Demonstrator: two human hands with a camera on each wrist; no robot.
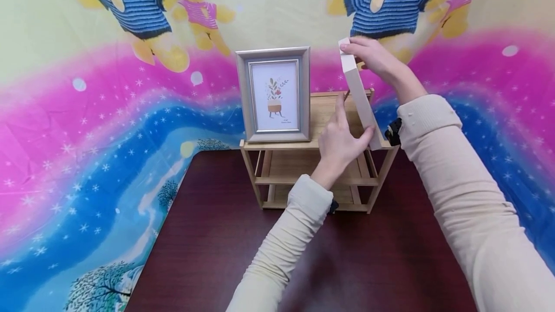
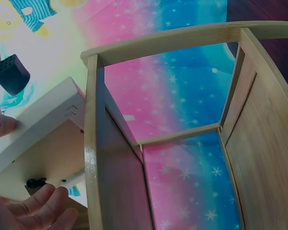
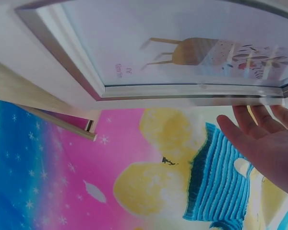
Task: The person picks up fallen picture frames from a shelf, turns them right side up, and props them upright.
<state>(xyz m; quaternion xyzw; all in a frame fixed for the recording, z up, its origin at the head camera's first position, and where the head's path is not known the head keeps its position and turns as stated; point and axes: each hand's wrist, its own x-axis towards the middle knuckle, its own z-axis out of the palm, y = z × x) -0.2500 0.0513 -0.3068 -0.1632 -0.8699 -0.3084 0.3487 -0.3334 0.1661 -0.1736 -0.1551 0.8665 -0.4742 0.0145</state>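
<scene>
A white picture frame [image 1: 359,93] stands tilted and edge-on over the right end of a wooden shelf [image 1: 314,180]. My right hand [image 1: 378,58] grips its upper end; in the right wrist view, the fingertips touch the rim [image 3: 182,102] beside a plant picture. Lower down, my left hand [image 1: 340,142] has its thumb on the frame's edge, with the index finger stretched up behind the frame. The left wrist view shows the frame's tan back [image 2: 45,148] with a small black fitting [image 2: 36,182], and curled fingers close to it.
A silver picture frame [image 1: 273,95] with a potted plant print stands upright on the shelf's top left. The shelf has lower tiers and rests on a dark red table [image 1: 208,235]. A printed bear curtain [image 1: 143,90] hangs close behind.
</scene>
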